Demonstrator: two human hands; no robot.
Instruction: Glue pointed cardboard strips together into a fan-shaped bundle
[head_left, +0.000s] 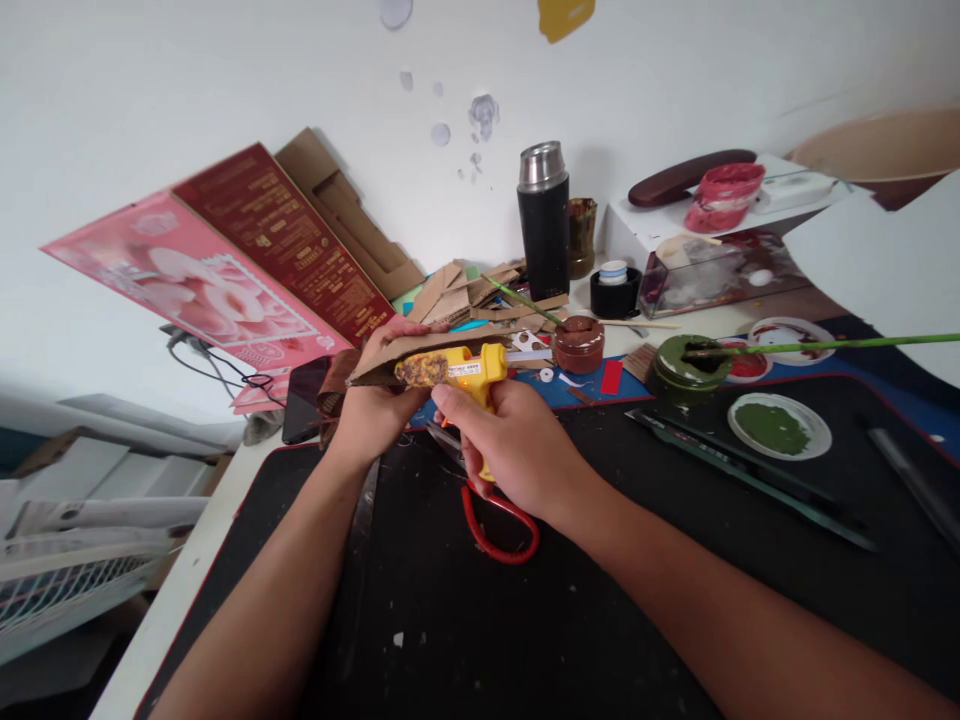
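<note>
My right hand (517, 440) is wrapped round the handle of a yellow hot glue gun (491, 368), whose front end is stained dark brown. A clear glue stick (529, 355) sticks out of its back. The gun points left, its nozzle end at a folded piece of cardboard (405, 345); whether the tip touches is hidden. My left hand (382, 405) grips that cardboard from the left, fingers behind it and thumb below. Beneath the gun, scissors with red handles (501, 525) lie on the black mat (450, 620), partly covered by my right hand.
Cardboard scraps (450, 295) pile up behind my hands. A black thermos (544, 220) stands by the wall. Brown (579, 345) and green (690, 365) paint jars hold green sticks. A utility knife (750, 475) lies right, near a green-painted lid (780, 425). A pink box (225, 290) leans left.
</note>
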